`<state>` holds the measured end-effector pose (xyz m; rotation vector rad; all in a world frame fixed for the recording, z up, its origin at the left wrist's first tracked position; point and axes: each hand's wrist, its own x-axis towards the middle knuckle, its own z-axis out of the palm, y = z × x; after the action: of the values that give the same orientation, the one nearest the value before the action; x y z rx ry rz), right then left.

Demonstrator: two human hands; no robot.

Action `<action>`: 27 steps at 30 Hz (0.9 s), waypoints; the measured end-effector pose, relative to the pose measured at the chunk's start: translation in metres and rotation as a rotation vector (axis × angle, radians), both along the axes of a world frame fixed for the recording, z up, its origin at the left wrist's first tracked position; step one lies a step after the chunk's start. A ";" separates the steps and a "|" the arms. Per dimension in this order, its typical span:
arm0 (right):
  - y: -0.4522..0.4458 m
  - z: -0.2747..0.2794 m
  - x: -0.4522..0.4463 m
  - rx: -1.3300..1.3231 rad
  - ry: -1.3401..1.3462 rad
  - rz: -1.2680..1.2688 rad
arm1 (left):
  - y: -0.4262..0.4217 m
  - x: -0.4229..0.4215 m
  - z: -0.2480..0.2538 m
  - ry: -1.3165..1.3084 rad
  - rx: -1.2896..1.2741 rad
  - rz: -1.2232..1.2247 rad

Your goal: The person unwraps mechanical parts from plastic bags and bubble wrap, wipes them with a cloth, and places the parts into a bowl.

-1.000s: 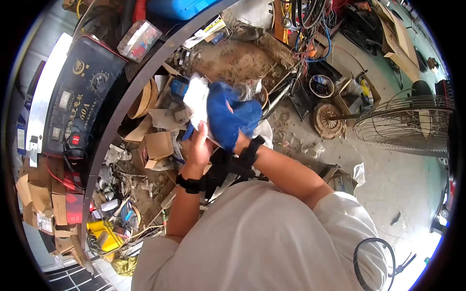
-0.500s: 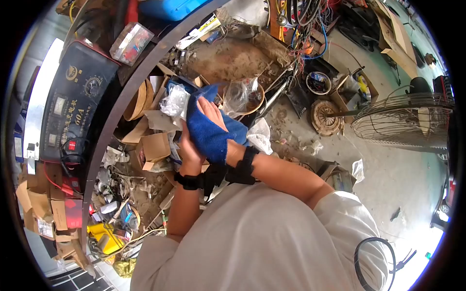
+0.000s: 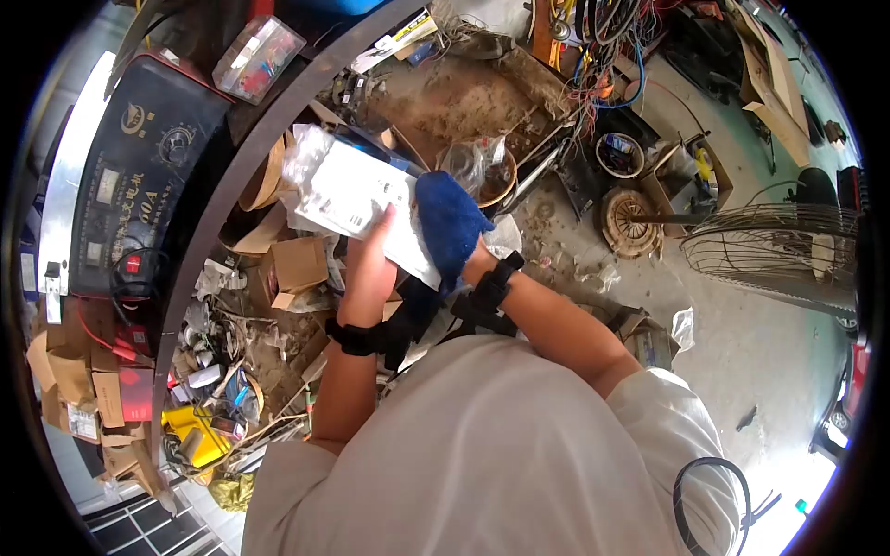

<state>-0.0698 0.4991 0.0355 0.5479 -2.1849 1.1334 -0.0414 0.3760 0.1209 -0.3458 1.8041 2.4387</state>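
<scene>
A flat white package with small printed marks and clear plastic at its far left end is tilted in front of me. My left hand grips its near edge, thumb on top and the other fingers hidden beneath. A blue cloth wraps over my right hand, covering its fingers. Cloth and right hand are at the package's right end, seemingly touching it. Dark straps circle both wrists.
Left of me, a curved dark edge borders a black charger unit. Below lie cardboard boxes and scraps. To the right are a round metal disc, a wire fan guard and a bucket.
The white package has come into full view, and my left hand now grips it. The blue cloth, earlier spread between both hands, has shifted right and bunched over my right hand.
</scene>
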 end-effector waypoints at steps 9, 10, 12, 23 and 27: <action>0.020 0.028 -0.007 -0.395 -0.357 0.241 | -0.023 -0.003 -0.004 0.050 0.672 -0.074; 0.025 0.032 -0.007 -0.406 -0.478 0.231 | -0.022 -0.003 -0.004 0.060 0.692 -0.045; 0.032 0.016 -0.008 -0.328 -0.332 0.191 | -0.017 -0.006 -0.006 0.114 0.617 -0.023; -0.022 -0.018 -0.010 -0.424 -0.654 0.017 | 0.022 0.006 -0.003 0.016 0.281 -0.187; -0.015 0.008 -0.006 -0.103 -0.674 0.085 | 0.017 0.007 -0.009 0.066 0.288 -0.161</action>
<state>-0.0763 0.4842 0.0439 0.2258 -2.6501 1.6446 -0.0348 0.3926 0.1120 -0.0926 1.4096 2.5699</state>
